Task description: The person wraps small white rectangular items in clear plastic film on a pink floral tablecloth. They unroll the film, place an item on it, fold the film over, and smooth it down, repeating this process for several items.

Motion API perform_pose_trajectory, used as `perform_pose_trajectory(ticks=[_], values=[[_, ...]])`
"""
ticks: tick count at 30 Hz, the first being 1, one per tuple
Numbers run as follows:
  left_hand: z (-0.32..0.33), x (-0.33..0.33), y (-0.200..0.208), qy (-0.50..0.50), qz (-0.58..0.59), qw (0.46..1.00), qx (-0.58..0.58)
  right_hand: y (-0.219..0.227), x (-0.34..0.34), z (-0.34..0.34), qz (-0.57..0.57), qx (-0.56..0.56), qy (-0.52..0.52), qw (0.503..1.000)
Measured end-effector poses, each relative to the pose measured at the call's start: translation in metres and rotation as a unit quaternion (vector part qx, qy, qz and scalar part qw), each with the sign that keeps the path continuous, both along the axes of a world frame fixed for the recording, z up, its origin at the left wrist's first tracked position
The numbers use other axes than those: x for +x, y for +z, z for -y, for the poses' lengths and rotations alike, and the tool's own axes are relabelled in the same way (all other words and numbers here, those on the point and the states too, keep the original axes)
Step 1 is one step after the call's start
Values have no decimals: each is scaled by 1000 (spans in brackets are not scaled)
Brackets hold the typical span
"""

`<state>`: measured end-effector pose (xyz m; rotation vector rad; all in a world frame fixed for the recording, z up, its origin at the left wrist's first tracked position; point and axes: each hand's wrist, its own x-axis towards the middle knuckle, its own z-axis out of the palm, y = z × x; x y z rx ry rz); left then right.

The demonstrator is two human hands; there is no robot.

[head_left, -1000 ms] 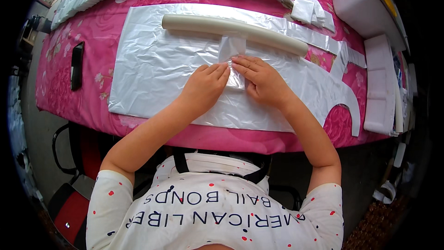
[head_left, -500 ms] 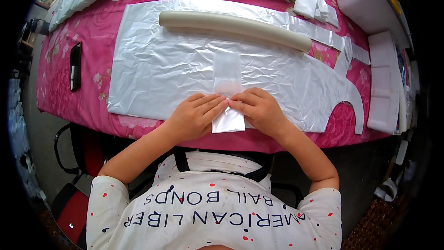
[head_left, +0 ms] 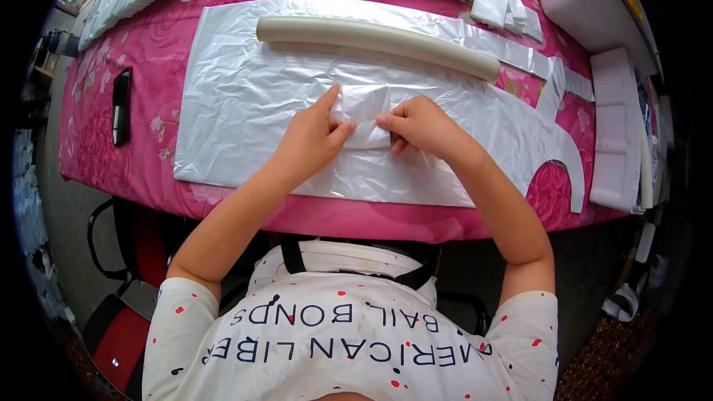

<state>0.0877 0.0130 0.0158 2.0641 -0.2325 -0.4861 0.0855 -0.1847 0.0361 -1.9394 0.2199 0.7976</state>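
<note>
I see 2 hands mid-fold, left hand [head_left: 310, 137] and right hand [head_left: 420, 122] pinching the small folded plastic piece [head_left: 364, 115]; next likely needs pressing the crease flat.

Folded white plastic piece [head_left: 364, 115], flat on sheet, apparently creased.

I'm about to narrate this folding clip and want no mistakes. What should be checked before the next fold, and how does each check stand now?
1. Left hand on the folded plastic piece: ok, fingers pinch its left edge.
2. Right hand on it: ok, pinches the right edge.
3. Piece lies on the big plastic sheet: ok.
4. Long tube apart from the hands: ok.
5. Black phone off the sheet: ok.
6. Fold edges aligned: cannot tell.
</note>
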Motion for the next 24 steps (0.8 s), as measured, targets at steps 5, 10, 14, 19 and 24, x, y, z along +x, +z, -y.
perform_pose_trajectory(ticks=[5, 10, 14, 19, 24], values=[[-2, 1, 6, 24, -13, 1000, 0, 1, 16, 2, -81, -3, 27, 996], [-4, -9, 6, -47, 351, 931, 91, 0, 21, 3, -101, -18, 28, 994], [19, -21, -2, -168, 388, 893, 156, -1, 21, 2, -89, -7, 30, 996], [31, -19, -25, -136, 352, 893, 244, -2, 17, 0, -78, -2, 6, 997], [32, -15, -32, -138, 337, 905, 220, -5, 8, -3, -37, -4, -30, 999]])
